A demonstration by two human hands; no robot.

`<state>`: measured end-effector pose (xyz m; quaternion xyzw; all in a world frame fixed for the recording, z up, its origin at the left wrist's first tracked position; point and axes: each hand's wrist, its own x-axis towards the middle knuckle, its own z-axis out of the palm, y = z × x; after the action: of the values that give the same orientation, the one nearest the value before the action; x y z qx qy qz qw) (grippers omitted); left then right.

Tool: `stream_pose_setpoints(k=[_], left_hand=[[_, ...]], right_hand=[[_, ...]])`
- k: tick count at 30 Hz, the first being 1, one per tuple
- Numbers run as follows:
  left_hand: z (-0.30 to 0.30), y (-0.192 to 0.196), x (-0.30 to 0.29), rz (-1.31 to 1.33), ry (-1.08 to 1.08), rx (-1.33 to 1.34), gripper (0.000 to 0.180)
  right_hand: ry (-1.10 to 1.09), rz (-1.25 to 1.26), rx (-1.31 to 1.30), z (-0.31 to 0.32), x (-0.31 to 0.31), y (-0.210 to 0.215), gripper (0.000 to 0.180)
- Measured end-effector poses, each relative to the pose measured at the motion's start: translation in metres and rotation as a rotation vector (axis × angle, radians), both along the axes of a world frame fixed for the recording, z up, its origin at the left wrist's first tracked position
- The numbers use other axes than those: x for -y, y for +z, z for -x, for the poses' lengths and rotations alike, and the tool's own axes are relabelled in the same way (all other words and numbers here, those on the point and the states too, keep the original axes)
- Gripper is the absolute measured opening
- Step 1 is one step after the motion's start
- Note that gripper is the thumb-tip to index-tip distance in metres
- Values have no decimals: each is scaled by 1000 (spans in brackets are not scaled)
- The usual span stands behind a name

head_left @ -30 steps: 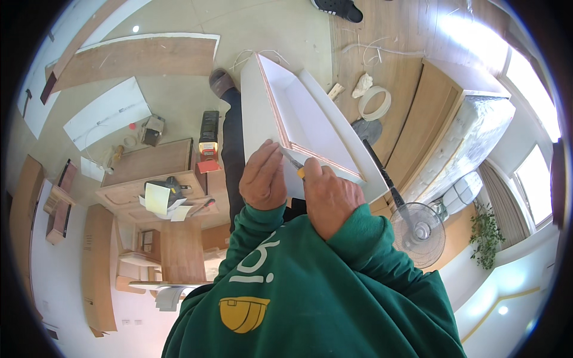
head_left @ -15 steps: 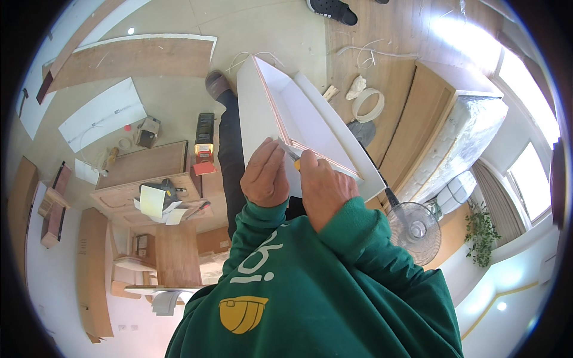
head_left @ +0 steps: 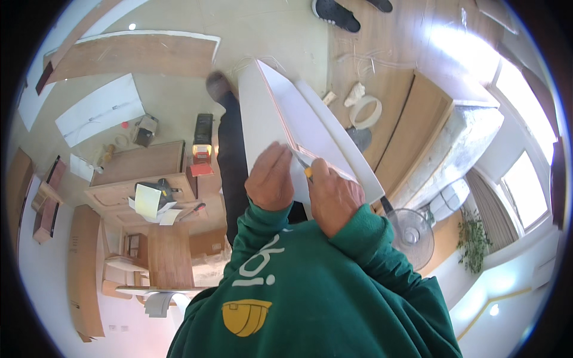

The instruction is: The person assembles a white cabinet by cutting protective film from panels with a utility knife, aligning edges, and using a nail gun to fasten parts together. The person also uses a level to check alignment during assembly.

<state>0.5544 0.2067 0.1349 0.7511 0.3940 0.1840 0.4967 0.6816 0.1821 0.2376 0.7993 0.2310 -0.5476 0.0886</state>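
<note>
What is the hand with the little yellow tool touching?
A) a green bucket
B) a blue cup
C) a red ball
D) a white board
D: the right hand presses a small yellow-handled tool against the white board, which the left hand steadies.

Pale floor (head_left: 179, 113) carries wooden boards (head_left: 134, 53), a white sheet (head_left: 98, 116) and a tape roll (head_left: 365, 111)

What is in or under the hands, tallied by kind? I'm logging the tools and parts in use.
Flat white rectangular panels: 1
Yellow-handled cutting tools: 1
Hands, left hand and right hand: 2
Total: 4
</note>
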Motion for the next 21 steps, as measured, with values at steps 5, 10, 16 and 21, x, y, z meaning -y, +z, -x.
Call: stream_pose_setpoints(k=[5, 10, 16, 21], left_hand=[[-1, -1, -3, -3, 2, 4, 21], [-3, 1, 0, 19, 28, 12, 19], [-2, -1, 2, -9, 17, 5, 19], [0, 2, 2, -2, 6, -4, 21]], right_hand=[[-14, -17, -39, -2, 5, -4, 15], [46, -26, -26, -6, -4, -9, 13], [-11, 81, -40, -1, 3, 3, 17], [35, 8, -8, -2, 9, 1, 17]])
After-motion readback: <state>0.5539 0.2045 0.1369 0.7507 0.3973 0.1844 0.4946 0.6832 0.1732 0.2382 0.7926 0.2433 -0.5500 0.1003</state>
